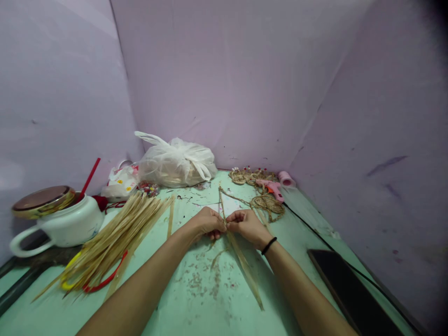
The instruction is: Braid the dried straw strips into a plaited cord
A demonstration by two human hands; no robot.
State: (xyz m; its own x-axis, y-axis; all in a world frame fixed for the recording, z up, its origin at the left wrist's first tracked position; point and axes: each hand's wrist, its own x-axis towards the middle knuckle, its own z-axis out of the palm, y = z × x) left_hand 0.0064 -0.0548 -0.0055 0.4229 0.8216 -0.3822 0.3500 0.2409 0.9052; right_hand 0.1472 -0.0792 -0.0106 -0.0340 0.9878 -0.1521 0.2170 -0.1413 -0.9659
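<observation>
**Two hands pinched on one dry strip**

One green table (196,303). One bundle of dry flat strips (115,238) lies on its left side. One knotted white plastic bag (177,163) sits at the back. One white pot (66,224), far left. One pink glue gun (271,187). Left hand (209,223) and right hand (247,224) touch, both pinching a single strip (245,266) at mid-table.

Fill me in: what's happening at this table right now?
A person works at a green table with both bare hands. The left hand and right hand meet in the middle, both pinching long dried strips that cross between them. A loose bundle of similar strips lies to the left, beside a white pot. Further back are a white plastic bag, a coil of twine and a pink glue gun.
</observation>
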